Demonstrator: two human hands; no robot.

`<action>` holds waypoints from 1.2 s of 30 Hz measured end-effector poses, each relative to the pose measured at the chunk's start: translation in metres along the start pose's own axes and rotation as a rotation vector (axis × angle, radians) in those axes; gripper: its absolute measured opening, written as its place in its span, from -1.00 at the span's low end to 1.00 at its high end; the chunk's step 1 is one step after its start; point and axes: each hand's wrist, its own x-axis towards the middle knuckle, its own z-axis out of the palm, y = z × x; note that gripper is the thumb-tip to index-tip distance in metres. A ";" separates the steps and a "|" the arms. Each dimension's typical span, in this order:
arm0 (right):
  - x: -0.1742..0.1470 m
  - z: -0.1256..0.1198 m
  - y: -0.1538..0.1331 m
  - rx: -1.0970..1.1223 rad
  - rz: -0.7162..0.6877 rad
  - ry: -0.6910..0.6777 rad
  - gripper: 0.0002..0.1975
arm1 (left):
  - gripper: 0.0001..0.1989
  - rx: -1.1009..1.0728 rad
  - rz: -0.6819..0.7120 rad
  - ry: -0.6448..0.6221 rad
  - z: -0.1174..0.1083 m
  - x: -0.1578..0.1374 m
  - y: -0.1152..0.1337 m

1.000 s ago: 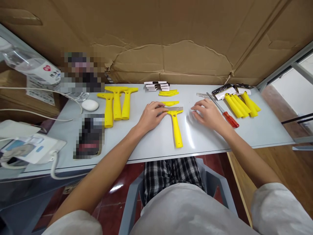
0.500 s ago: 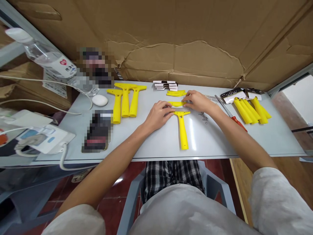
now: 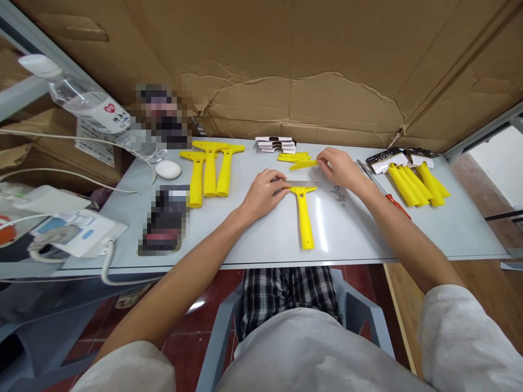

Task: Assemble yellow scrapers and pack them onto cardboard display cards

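My right hand [image 3: 335,166] pinches the right end of a yellow plastic scraper cover piece [image 3: 303,164], tilted a little above the table. Just below it, a thin metal blade [image 3: 303,181] lies level, its left end at the closed fingertips of my left hand [image 3: 265,193]. Under the blade, a yellow scraper handle [image 3: 304,220] rests with its wide head away from me; my left fingertips come up to the head's left corner. More yellow cover pieces [image 3: 291,157] lie stacked behind. Small screws [image 3: 338,194] are scattered below my right hand.
Several yellow scraper handles [image 3: 209,174] lie left, near a phone [image 3: 163,220] and a white oval object [image 3: 168,169]. At the right are a red-handled screwdriver [image 3: 396,206] and packaged yellow handles [image 3: 408,185]. Folded cards [image 3: 275,145] sit behind; a water bottle [image 3: 87,103] stands left.
My right hand has lifted the yellow cover piece up and away from the blade and tilted it. The left hand has let go of that piece's side and stays at the blade.
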 end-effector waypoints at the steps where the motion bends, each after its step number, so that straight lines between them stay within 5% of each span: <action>1: -0.002 -0.003 0.001 0.110 0.036 0.047 -0.51 | -0.78 -0.003 -0.004 -0.005 0.000 0.000 0.000; 8: -0.009 -0.015 -0.018 0.881 0.236 0.176 -0.12 | -0.78 -0.022 -0.022 -0.051 -0.004 0.002 0.003; 15: -0.012 -0.018 -0.022 1.185 0.360 0.051 -0.02 | -0.81 -0.003 -0.011 -0.031 -0.002 0.002 0.002; 29: -0.022 -0.008 -0.009 1.217 0.453 0.051 -0.10 | -0.84 0.001 -0.046 -0.051 -0.004 0.004 0.006; 36: -0.015 -0.015 -0.020 1.060 0.410 0.023 -0.04 | -0.81 0.010 -0.033 -0.039 -0.003 0.003 0.005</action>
